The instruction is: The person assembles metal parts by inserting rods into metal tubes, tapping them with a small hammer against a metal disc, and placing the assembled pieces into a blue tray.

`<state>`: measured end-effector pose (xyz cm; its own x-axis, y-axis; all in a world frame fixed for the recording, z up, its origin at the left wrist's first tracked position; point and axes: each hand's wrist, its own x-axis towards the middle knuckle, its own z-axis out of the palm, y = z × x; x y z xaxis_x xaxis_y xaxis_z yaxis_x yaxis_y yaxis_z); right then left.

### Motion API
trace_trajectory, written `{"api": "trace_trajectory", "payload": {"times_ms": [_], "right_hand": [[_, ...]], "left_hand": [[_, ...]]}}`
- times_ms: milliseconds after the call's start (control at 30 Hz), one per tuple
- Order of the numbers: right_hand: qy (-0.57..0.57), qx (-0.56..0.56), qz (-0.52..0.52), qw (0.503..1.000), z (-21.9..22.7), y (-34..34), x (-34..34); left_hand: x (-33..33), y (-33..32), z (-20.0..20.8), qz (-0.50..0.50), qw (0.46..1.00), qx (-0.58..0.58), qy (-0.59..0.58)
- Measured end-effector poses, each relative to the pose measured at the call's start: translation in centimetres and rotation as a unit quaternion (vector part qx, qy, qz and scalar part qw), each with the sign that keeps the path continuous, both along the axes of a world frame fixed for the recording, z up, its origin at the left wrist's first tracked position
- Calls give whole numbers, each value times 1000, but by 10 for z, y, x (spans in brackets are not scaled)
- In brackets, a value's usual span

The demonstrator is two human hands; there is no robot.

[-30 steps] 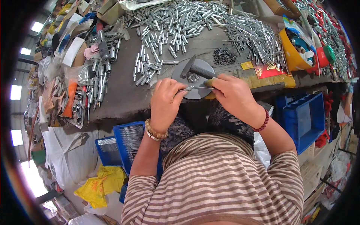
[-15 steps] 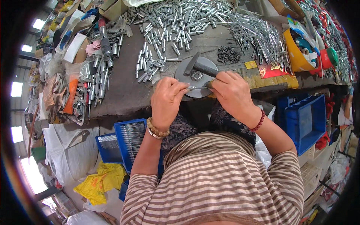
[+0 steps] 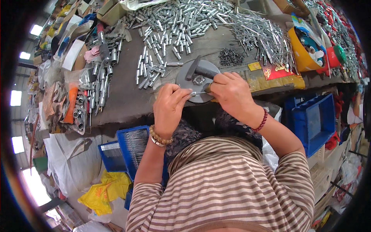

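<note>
My left hand (image 3: 169, 101) pinches one end of a thin metal rod (image 3: 200, 92) with a small silvery sleeve at its left part. The other end is in the closed fingers of my right hand (image 3: 234, 92), where a dark tip is partly hidden. Both hands are over the near side of a round grey metal disc (image 3: 181, 80) at the table's front edge. On the disc lies a hammer (image 3: 192, 68), its dark handle running to the right under my right fingers. A small ring-shaped metal part (image 3: 198, 80) sits in the disc's middle.
Many silvery metal sleeves (image 3: 181, 27) cover the table's back, with thin rods (image 3: 266, 38) to their right. Small dark screws (image 3: 231, 57) lie nearer. A yellow container (image 3: 299, 54) stands at the right. Tools (image 3: 103, 73) crowd the left. Blue crates (image 3: 315, 123) are below the table.
My two hands have come slightly closer together, so less of the rod shows between them. The whole view has shifted a little. The hammer stays on the disc.
</note>
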<state>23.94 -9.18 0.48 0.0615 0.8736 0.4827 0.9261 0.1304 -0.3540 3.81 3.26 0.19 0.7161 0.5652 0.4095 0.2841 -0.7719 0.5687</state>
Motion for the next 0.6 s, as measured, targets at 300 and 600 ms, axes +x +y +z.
{"api": "trace_trajectory", "payload": {"times_ms": [300, 600], "right_hand": [[69, 37, -134, 988, 6, -23, 31], [18, -28, -251, 967, -5, -12, 64]], "left_hand": [[-2, -2, -6, 9, 1000, 0, -19], [-1, -2, -8, 9, 1000, 2, -21]]}}
